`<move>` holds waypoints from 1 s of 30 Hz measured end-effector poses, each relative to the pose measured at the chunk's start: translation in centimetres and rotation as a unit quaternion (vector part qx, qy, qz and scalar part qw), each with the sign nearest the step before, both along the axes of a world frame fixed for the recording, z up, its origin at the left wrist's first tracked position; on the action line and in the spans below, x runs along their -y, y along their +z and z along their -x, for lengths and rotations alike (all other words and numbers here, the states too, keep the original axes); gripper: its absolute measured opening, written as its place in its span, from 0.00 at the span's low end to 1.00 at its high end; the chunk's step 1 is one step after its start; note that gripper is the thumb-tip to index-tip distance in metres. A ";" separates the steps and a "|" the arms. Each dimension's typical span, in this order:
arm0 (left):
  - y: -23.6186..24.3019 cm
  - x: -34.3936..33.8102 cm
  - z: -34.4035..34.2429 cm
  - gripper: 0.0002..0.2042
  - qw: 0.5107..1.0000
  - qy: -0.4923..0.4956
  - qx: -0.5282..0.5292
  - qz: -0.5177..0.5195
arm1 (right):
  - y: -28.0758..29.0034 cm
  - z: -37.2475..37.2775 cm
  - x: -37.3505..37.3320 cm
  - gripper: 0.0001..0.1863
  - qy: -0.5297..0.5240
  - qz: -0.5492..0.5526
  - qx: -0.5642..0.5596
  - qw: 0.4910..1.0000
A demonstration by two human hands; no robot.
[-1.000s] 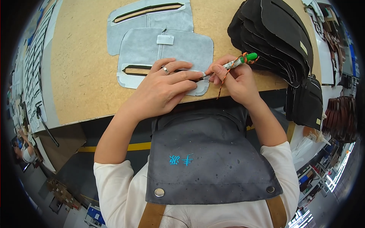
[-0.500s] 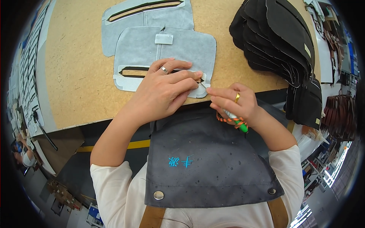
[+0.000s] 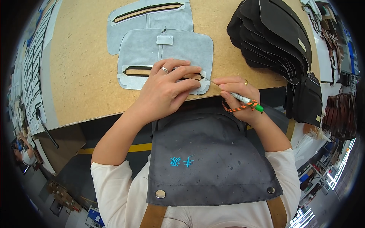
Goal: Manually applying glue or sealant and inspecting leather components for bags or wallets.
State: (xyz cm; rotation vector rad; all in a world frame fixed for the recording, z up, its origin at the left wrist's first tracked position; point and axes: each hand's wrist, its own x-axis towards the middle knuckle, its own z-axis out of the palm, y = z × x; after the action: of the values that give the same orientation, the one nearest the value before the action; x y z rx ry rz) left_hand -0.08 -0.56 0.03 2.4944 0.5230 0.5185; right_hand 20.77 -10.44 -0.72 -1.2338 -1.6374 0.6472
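Note:
A grey, soft-looking panel (image 3: 182,45) with rounded corners lies near the table's front edge. Along its near side runs a long slot with black edging (image 3: 133,71), and wood shows through it. My left hand (image 3: 163,85) rests on the panel across the slot, fingers spread and pressing down. Between thumb and fingers of my right hand (image 3: 247,91) is a pen-shaped tool (image 3: 236,96) with a white shaft, green end and thin metal tip. That tip meets the slot's right end, close to my left fingertips. An orange-and-black cord (image 3: 239,107) hangs around the tool.
Behind the panel, partly under it, lies a second grey slotted panel (image 3: 171,17). A tall stack of black fabric pieces (image 3: 270,41) stands at the right, spilling over the edge of the wooden table (image 3: 83,68). Black-and-white strips (image 3: 36,68) line the far left.
My right hand has drawn back a little to the right, and the tool now lies flatter with its tip at the slot's corner. My left hand stays spread on the panel.

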 end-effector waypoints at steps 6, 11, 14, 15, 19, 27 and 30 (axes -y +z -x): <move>-0.2 0.2 -0.1 0.13 1.000 0.022 0.015 0.007 | 0.3 0.3 -0.4 0.08 0.020 0.001 0.068 0.998; -0.3 0.3 -0.1 0.14 1.000 0.019 -0.002 -0.020 | 0.2 0.3 -0.7 0.09 0.024 0.009 0.088 0.996; 0.0 0.4 -0.2 0.15 0.999 0.015 -0.020 -0.030 | 0.3 0.1 -1.0 0.08 0.020 0.004 0.070 0.997; 0.1 0.4 -0.1 0.16 0.999 0.012 -0.029 -0.031 | 0.4 0.1 -1.2 0.07 0.018 0.028 0.044 0.998; 0.2 0.4 -0.1 0.17 0.999 0.013 -0.033 -0.027 | -0.3 -0.3 -1.8 0.04 0.008 0.056 -0.041 0.998; -0.2 0.7 -0.2 0.17 0.998 0.035 -0.045 -0.028 | 1.3 -1.5 -2.7 0.07 -0.065 0.224 -0.236 0.943; 0.1 0.7 -0.1 0.18 0.996 0.036 -0.068 -0.043 | 0.9 -0.9 -2.0 0.06 -0.051 0.191 -0.242 0.950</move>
State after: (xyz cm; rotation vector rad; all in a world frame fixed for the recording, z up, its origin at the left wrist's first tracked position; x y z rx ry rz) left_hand 0.06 -1.30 0.10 2.6140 0.6585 0.4089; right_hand 21.65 -8.42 0.16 -1.2902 -1.0611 1.1387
